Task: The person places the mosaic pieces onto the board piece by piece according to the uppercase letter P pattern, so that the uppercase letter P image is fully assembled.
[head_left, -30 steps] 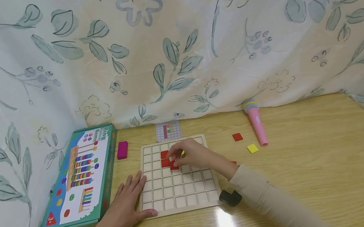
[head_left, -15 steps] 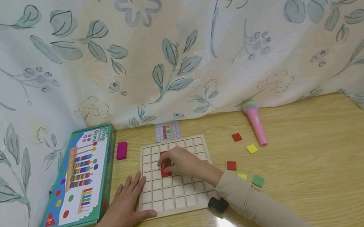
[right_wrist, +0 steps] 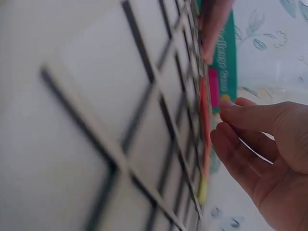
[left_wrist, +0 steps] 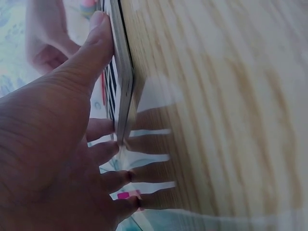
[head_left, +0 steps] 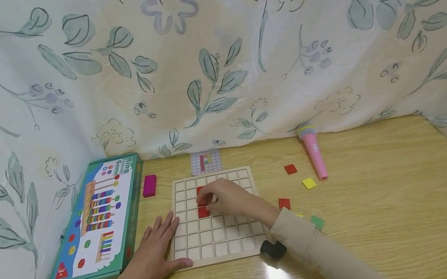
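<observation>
More red tile [head_left: 203,212] now shows beside right fingers [head_left: 206,191].

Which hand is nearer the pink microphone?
Right. The right hand is over the board, left of the microphone; the left hand is farther left, at the board's edge.

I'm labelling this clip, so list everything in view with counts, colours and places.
Grid board: one, pale wood, centre
Red board tiles: at least two, red, on grid
Yellow board tile: at least one, yellow, on grid
Loose red tiles: two, red, right of board
Loose yellow tiles: two, yellow, right, one mostly hidden
Green tile: one, green, by right sleeve
Microphone: one, mainly pink, far right
Pattern card: one, multicoloured, behind board
Block: one, magenta, beside box
Game box: one, teal-white, left
Table: one, wood-brown, underneath
Floral cloth: pale, behind
Wrist devices: two, black
Sleeves: two, beige
Left hand: one, board's left edge
Right hand: one, over grid
</observation>
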`<state>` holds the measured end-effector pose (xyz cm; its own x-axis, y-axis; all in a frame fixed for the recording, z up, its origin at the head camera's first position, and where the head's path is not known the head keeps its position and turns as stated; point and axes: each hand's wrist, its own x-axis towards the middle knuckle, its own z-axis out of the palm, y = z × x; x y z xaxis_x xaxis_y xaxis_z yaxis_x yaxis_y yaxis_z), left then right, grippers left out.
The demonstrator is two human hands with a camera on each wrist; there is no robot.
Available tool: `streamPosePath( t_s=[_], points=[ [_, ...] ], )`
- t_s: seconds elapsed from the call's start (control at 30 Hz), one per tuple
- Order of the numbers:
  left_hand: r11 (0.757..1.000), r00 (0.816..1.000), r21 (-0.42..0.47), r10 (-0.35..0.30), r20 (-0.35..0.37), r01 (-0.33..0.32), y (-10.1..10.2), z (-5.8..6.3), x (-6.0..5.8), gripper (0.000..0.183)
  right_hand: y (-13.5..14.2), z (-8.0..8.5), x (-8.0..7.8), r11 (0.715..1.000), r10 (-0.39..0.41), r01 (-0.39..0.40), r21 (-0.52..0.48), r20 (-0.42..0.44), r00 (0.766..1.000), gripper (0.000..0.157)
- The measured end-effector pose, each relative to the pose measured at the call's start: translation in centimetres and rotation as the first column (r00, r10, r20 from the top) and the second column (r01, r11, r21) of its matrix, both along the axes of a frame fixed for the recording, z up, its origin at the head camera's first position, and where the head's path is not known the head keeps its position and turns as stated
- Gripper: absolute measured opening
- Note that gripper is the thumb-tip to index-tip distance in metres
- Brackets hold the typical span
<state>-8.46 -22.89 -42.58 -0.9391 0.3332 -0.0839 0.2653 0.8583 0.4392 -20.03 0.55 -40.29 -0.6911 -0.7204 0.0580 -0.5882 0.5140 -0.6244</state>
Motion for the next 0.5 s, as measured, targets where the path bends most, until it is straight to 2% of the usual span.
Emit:
streamPosePath(
  t_s=[0.13,0.3,0.37,0.5],
  points=[
    [1.000,1.000,-0.005,-0.006,0.000,0.006,0.1,0.0,0.0,0.106,2.5,1.2,-0.1,1.000,-0.025,0.025,0.000,-0.010,1.000,0.022],
    [1.000,1.000,-0.023,-0.020,-0.004,0.020,0.3,0.2,-0.1,0.105,7.0,2.4,0.0,0.993,-0.113,0.113,0.011,-0.003,0.994,0.025],
    [0.999,1.000,-0.030,-0.019,-0.002,0.019,0.4,0.3,-0.1,0.105,8.8,2.5,0.0,0.990,-0.141,0.141,0.008,0.005,0.990,0.025],
    [0.999,1.000,-0.045,-0.011,0.005,0.011,0.4,0.4,-0.1,0.106,12.0,1.8,0.4,0.990,-0.141,0.141,-0.017,-0.014,0.990,0.023]
  ],
)
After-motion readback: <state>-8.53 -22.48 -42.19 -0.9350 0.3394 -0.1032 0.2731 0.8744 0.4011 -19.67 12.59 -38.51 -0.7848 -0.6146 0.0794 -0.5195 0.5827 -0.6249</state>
